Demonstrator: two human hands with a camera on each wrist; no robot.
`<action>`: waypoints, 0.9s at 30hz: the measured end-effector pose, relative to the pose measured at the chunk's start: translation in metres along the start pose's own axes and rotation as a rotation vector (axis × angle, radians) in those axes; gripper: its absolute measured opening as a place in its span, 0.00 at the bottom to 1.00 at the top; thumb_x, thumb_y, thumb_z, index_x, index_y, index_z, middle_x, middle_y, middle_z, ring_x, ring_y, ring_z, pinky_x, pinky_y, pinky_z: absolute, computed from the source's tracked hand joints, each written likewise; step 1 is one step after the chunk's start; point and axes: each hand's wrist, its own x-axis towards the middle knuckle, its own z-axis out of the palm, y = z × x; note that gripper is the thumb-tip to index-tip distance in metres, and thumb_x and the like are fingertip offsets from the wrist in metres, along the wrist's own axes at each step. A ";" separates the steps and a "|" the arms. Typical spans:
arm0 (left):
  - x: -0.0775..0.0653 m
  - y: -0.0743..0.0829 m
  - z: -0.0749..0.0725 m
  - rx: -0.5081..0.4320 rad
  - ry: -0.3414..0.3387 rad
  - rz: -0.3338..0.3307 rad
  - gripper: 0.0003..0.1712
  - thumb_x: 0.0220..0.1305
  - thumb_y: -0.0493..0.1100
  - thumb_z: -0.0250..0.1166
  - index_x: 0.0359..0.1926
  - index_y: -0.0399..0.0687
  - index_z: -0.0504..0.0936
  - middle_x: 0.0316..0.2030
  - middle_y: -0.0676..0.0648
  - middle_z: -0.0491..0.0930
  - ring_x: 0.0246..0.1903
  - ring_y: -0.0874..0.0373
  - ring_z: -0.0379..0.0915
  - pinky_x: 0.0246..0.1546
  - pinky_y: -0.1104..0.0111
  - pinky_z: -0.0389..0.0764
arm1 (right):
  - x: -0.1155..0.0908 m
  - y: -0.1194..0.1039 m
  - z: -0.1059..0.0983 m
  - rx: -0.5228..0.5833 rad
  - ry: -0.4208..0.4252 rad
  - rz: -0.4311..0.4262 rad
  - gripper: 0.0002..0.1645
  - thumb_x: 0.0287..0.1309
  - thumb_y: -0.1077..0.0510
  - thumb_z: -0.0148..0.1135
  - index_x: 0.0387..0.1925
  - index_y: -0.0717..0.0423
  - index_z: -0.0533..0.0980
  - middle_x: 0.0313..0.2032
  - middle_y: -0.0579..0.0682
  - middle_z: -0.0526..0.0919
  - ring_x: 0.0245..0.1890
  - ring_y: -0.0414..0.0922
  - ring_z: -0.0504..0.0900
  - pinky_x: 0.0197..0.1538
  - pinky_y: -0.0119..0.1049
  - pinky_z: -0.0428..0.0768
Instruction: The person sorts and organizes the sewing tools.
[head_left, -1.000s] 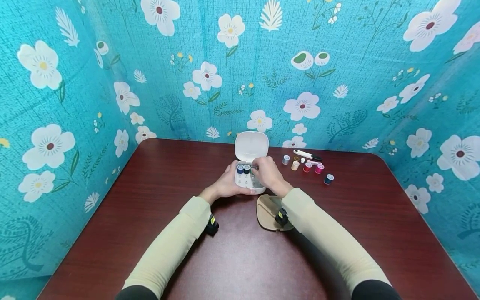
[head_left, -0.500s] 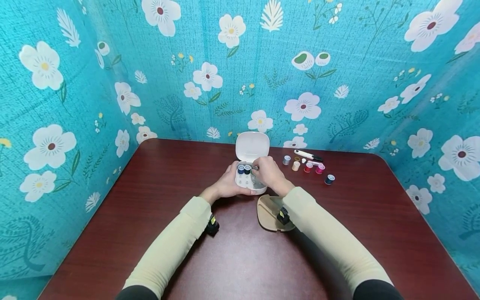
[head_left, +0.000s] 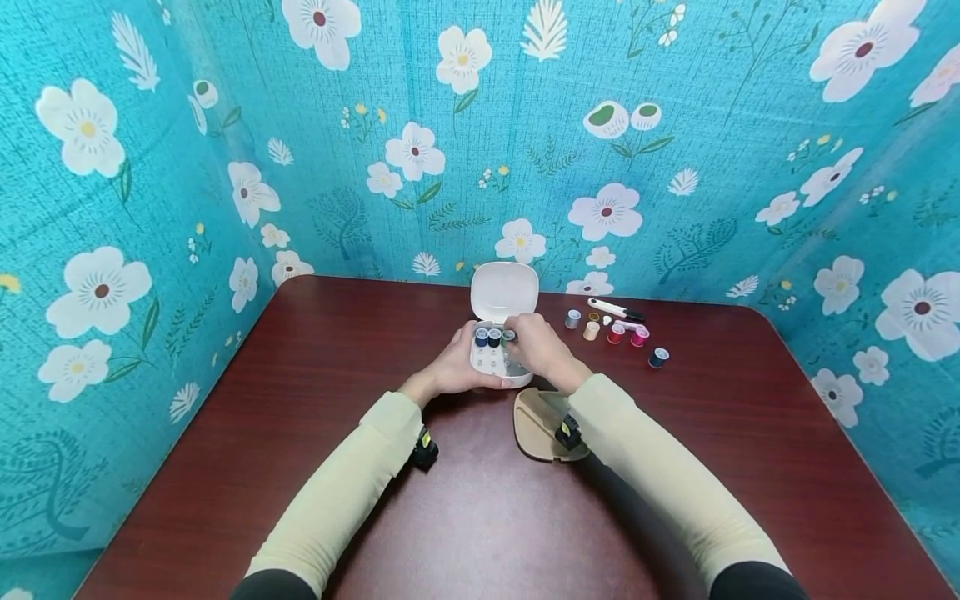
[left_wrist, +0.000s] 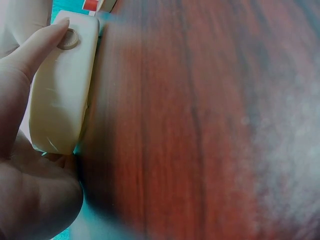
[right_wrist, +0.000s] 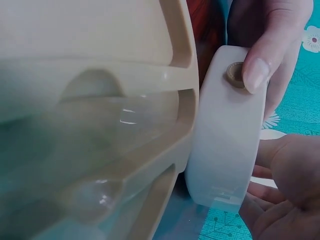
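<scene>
A white sewing box (head_left: 517, 381) stands on the table with its lid (head_left: 505, 286) raised. My left hand (head_left: 453, 367) grips its left and front sides; in the left wrist view the thumb (left_wrist: 42, 45) lies by a round tan button (left_wrist: 69, 39). Inside, a blue thread spool (head_left: 482, 337) and a black one (head_left: 494, 337) sit side by side in the back row, with bare pegs in front. My right hand (head_left: 540, 343) pinches a dark greenish thread spool (head_left: 509, 336) at the right of that row, its fingers partly covering it. Right fingertips are hidden in the right wrist view.
A tan tray (head_left: 534, 429) lies in front of the box, beneath my right forearm. Right of the box are grey (head_left: 573, 318), cream (head_left: 592, 331), red (head_left: 616, 333), pink (head_left: 640, 336) and dark (head_left: 658, 357) spools, plus a white-and-black tool (head_left: 615, 309).
The third spool has come level with the blue and black ones, and its top shows more plainly. My right fingers shifted slightly; the left hand stays on the box.
</scene>
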 end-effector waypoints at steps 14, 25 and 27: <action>-0.001 0.001 0.001 -0.021 0.009 0.004 0.66 0.41 0.56 0.86 0.74 0.47 0.55 0.63 0.42 0.64 0.60 0.50 0.65 0.64 0.57 0.67 | -0.015 -0.001 -0.012 -0.035 0.036 -0.050 0.14 0.61 0.63 0.67 0.49 0.60 0.83 0.40 0.55 0.82 0.36 0.47 0.81 0.42 0.43 0.82; 0.000 -0.002 0.003 -0.016 0.012 0.007 0.67 0.40 0.55 0.87 0.74 0.47 0.55 0.64 0.41 0.64 0.61 0.51 0.65 0.65 0.57 0.66 | -0.030 0.004 -0.019 -0.009 0.064 -0.040 0.15 0.63 0.62 0.67 0.50 0.62 0.84 0.48 0.57 0.84 0.48 0.51 0.84 0.51 0.48 0.83; 0.000 -0.002 0.003 -0.019 0.018 0.016 0.67 0.40 0.54 0.87 0.74 0.46 0.55 0.64 0.41 0.64 0.61 0.50 0.65 0.65 0.57 0.66 | -0.033 0.005 -0.020 -0.006 0.072 -0.049 0.14 0.63 0.62 0.67 0.49 0.62 0.84 0.47 0.57 0.84 0.47 0.51 0.84 0.51 0.48 0.83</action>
